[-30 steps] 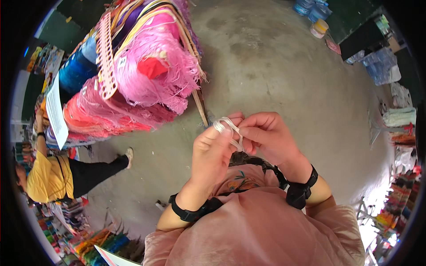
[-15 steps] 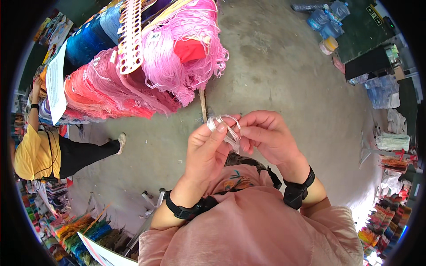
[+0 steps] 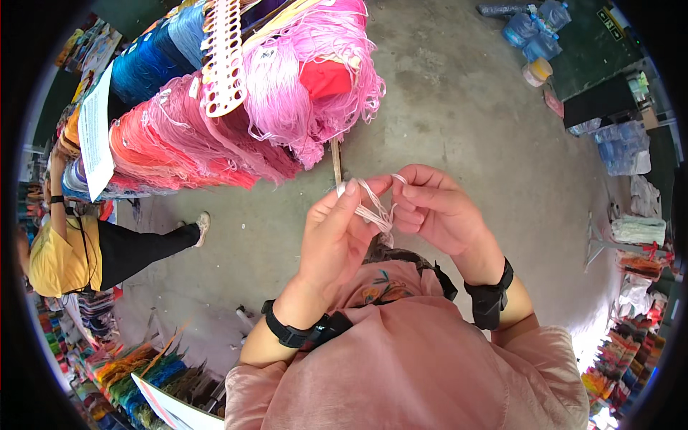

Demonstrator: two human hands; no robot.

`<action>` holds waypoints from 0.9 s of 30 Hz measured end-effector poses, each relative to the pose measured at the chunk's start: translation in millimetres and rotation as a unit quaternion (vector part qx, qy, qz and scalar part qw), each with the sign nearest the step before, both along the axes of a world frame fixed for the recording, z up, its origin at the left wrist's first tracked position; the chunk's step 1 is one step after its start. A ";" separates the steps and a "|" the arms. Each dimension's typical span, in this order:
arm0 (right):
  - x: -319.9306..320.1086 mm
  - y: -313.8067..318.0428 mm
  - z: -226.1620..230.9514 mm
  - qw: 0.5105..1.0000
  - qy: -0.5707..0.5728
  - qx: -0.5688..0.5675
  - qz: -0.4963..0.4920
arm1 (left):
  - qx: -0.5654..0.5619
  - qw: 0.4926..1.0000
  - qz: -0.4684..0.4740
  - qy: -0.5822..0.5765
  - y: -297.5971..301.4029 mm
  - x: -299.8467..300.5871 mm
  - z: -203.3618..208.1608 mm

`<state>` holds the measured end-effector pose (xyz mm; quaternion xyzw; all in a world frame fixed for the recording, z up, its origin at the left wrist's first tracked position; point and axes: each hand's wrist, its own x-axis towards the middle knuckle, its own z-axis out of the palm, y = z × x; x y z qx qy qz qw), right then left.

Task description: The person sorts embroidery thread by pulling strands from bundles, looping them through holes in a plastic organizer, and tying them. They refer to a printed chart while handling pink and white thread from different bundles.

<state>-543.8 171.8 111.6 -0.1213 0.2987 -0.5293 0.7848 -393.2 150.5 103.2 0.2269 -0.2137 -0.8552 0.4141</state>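
White thread (image 3: pixel 375 216) is held in the air in front of the wearer's chest, between the two hands. Condition: thin, pale, slightly glossy strands, several lying side by side in a slack, open loop; the strands draw together at the lower, near end. No single knot can be made out at this size.

Left hand (image 3: pixel 330 233): thumb and forefinger clamped on the far left part of the loop. Right hand (image 3: pixel 446 208): thumb and forefinger pinched together on a strand at the loop's far right; the remaining fingers are curled. Each wrist carries a black strap.

Far left, well apart from the hands, I note hanks of pink and red yarn (image 3: pixel 208 129), loose ends hanging, with a white perforated strip (image 3: pixel 224 64) across them and a wooden stick (image 3: pixel 337 159) below. Left of these hangs a white sheet (image 3: pixel 95 140). At left stands a co-worker in a yellow top (image 3: pixel 68 254). Far right, blue water bottles (image 3: pixel 541 46) rest on the floor (image 3: pixel 444 107).
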 end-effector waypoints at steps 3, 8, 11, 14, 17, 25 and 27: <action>0.0 -2.1 -1.6 0.998 0.016 -0.051 0.013 | 0.000 1.000 -0.003 -0.003 -3.0 -1.2 4.0; 8.7 -1.1 2.6 0.976 0.205 -0.059 0.044 | 0.015 1.000 0.012 -0.025 -4.8 -1.6 2.5; 12.9 -2.0 3.1 0.966 0.248 -0.062 0.041 | -0.041 0.999 -0.019 -0.031 -5.1 -2.7 -3.2; 12.5 -1.6 4.7 0.980 0.187 -0.072 0.010 | -0.004 1.000 -0.007 -0.024 -7.8 -3.0 -3.9; 7.6 -1.5 3.6 0.989 0.132 -0.064 0.035 | 0.002 1.000 -0.006 -0.015 -8.6 -3.3 -5.3; 9.7 -0.4 0.1 0.985 0.154 -0.073 0.012 | -0.005 1.000 -0.004 -0.008 -7.6 -3.6 -6.2; 9.0 0.3 -2.1 0.985 0.150 -0.083 0.011 | -0.001 1.000 -0.002 -0.014 -6.7 -4.4 -4.8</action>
